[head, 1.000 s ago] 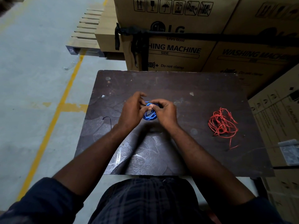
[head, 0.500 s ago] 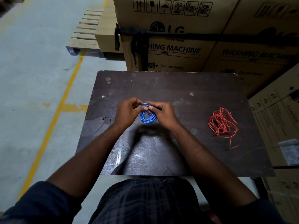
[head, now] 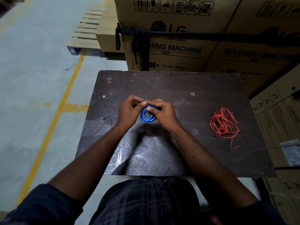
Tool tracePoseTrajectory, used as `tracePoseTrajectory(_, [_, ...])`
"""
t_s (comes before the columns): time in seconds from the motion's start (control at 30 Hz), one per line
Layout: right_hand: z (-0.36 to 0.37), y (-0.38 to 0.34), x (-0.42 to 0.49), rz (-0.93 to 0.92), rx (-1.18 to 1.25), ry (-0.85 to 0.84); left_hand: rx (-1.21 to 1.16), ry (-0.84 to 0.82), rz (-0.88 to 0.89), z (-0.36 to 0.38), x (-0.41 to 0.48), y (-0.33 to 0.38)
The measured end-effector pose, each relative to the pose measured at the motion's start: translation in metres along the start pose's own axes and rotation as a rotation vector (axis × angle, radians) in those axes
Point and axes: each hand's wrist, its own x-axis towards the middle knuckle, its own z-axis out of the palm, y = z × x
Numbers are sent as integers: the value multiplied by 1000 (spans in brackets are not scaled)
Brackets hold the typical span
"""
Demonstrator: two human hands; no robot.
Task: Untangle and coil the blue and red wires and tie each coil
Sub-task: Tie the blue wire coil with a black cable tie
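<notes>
1. Left hand (head: 129, 111): raised over the middle of the table (head: 178, 82), fingers curled, thumb and forefinger drawn together at the top edge of the blue wire (head: 146, 115). Whether they pinch a strand cannot be told; the spot is too small.
2. Right hand (head: 164, 112): grasps the blue wire from the right side, thumb across the upper part of the coil and fingers curled behind it. The fingertips of the two hands meet above the coil.
3. Blue wire: wound into a small round coil of several turns, held between the two hands just above the table's middle. No tie on it can be made out.
4. Red wire (head: 224, 124): lies loose and tangled on the right part of the table, well apart from both hands, one end trailing toward the near edge.
5. A thin black strand (head: 109, 119) lies on the table to the left of the left hand.
6. Surroundings: stacked cardboard boxes (head: 175, 51) marked "WASHING MACHINE" stand behind the table; a yellow line (head: 53, 120) runs along the floor on the left.
</notes>
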Motion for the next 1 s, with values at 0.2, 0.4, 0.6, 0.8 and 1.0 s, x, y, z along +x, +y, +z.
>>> tracePoseTrajectory(0.2, [-4,-6,0,17,44,37,-233,-98,-164,5,-1,5])
tracePoseTrajectory(0.4, [-8,-8,1,105,112,22,-379,-175,-276,6,0,8])
tracePoseTrajectory(0.6, [-17,-10,3,192,368,-4,-494,-255,-786,7,5,1])
tracePoseTrajectory(0.8, [-28,-17,0,223,618,-24,-391,154,-749,16,10,-2])
tracePoseTrajectory(1.0, [-41,-19,2,226,686,19,-711,-53,-934,9,6,2])
